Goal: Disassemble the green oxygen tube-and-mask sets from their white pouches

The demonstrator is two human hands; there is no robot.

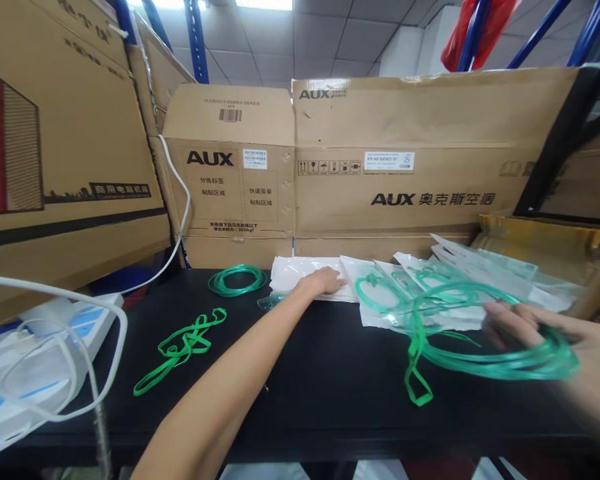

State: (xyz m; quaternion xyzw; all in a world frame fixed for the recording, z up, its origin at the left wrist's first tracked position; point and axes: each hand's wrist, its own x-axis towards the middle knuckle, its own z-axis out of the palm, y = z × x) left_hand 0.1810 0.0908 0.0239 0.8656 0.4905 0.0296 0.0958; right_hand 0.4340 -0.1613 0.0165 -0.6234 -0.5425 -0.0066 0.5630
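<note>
At the right, my right hand (550, 327) is closed around a loose coil of clear green plastic tubing (495, 369). A flat green elastic strap (419, 390) hangs down from this bundle. My left hand (327, 281) reaches across to the back of the black surface. Its fingers lie on a white plastic packet (290, 270), apparently without grasping it. Just left of the packet is a clear, greenish plastic piece (269, 302), partly hidden by my left forearm. Beside the packet are several clear-fronted packets (377, 313) with green tubing inside.
Another coil of green tubing (237, 280) and a tangled green strap (187, 343) lie on the black shelf (320, 393). White power strips (45, 380) with looped cables crowd the left. Cardboard boxes (380, 133) wall in the back, and a large box (60, 133) stands left.
</note>
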